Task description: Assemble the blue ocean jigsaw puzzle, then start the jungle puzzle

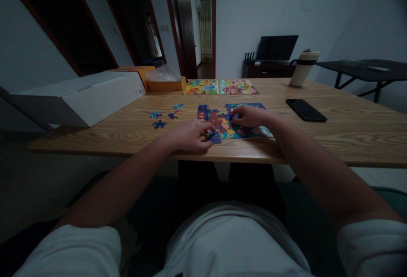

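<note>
A partly joined jigsaw puzzle with dark blue edges and brown, orange and green figures lies near the table's front edge. My left hand is at its lower left corner, with thumb and forefinger closed about a blue puzzle piece. Over the puzzle's upper middle, my right hand has its fingers bent down and pinched on a small blue piece, mostly hidden by the fingers. Left of the puzzle lie several loose pieces, apart from both hands. My right wrist covers part of the puzzle's right side.
A white box and an orange open box holding clear plastic stand at the left. Two colourful picture sheets lie at the back. A black phone and a cream tumbler are on the right.
</note>
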Available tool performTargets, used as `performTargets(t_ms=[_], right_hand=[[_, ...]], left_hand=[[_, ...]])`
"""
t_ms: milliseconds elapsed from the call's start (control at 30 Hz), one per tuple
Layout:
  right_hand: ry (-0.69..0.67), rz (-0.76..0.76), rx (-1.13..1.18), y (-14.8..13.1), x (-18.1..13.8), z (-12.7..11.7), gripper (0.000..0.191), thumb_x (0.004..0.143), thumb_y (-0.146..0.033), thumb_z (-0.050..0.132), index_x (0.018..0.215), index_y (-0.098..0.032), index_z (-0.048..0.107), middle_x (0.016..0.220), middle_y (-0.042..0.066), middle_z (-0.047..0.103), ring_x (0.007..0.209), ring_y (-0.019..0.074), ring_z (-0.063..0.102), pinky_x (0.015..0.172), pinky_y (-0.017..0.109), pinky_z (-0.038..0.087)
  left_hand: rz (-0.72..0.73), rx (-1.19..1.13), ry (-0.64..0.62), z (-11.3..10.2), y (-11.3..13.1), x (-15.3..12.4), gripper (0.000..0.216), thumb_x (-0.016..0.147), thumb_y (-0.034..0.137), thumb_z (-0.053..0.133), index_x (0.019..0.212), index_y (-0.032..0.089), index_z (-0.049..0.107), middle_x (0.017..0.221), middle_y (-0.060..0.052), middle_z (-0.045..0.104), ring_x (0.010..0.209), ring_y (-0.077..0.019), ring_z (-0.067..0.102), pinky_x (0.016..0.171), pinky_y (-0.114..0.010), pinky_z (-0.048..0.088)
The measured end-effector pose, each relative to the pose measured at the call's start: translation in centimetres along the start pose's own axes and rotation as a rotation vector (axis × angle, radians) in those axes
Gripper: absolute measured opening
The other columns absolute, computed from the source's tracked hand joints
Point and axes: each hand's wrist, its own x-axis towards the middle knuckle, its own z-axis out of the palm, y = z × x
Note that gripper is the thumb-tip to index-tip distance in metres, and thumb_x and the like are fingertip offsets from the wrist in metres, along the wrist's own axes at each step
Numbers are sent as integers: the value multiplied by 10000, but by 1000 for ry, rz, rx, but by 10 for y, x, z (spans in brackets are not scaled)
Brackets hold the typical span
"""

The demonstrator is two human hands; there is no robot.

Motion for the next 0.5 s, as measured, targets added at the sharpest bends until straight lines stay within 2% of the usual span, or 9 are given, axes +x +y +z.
performTargets(t_ms=[167,333,500], right_hand=[[-7,-14,9,-4,-2,-2,353,902,-423,602,1195,-272,729,1035,52,761,795,196,674,689,275,484],[-13,-10,2,-3,-1,-2,347,911,-407,588,1192,-261,730,1006,50,763,773,187,672,662,268,476],[-1,-5,34,-1,-1,0,331,891,-409,626,1170,-271,741,996,42,765,785,191,676,678,268,480]], left_hand=[[-60,22,-67,-9,-15,-38,404,853,443,603,1175,232,726,1076,-80,698,986,-256,647,876,-335,491],[-204,0,-84,-19,-60,-72,448,871,463,550,1219,242,724,1206,-78,672,1111,-263,623,1010,-347,453],[-367,-12,-69,-25,-98,-80,446,856,450,533,1173,223,749,1253,-82,671,1152,-288,603,1034,-365,436]])
